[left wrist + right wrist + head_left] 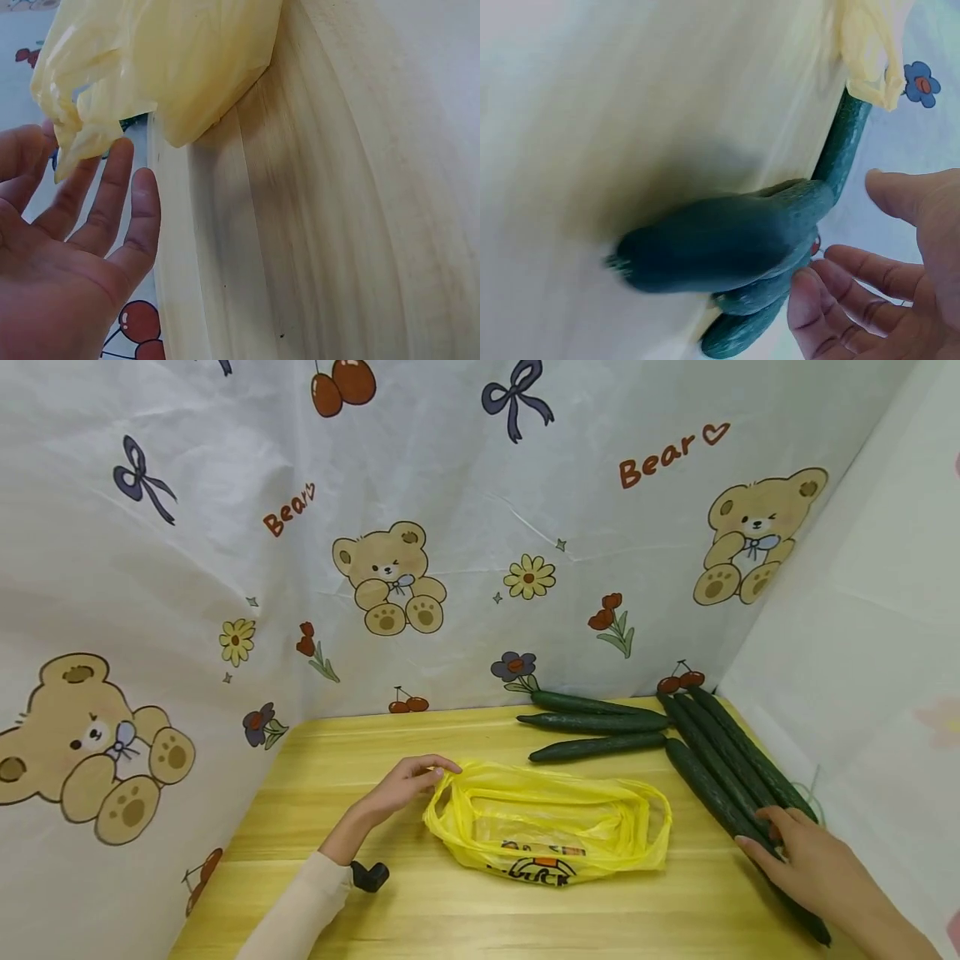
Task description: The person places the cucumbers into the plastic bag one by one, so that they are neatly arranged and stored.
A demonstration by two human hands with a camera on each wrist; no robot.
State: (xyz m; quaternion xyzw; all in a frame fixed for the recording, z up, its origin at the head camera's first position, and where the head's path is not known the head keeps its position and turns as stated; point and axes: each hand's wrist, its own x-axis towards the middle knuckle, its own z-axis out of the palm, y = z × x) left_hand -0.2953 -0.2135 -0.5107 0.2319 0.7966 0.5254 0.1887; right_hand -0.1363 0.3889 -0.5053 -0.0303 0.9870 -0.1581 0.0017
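On a yellowish wood-grain table (637, 918), a yellow plastic bag (615, 860) lies near the middle with its mouth open upward and dark lettering on its front. The person's left hand (408, 787) is at the bag's left end, its fingers loosely extended and touching the plastic rather than clenched round it. A pale sleeve (300, 906) covers that forearm, and a small black object (370, 877) shows beside the wrist. At the right side of the table, several long green cucumbers (705, 787) lie side by side in a slanting group. Over their nearer part is the right hand (813, 864), thumb and fingers spread apart and not grasping; whether its fingertips touch the skins cannot be told. Three more cucumbers lie crosswise toward the back, behind the bag, before a white backdrop (465, 468) printed with bears, bows and flowers.
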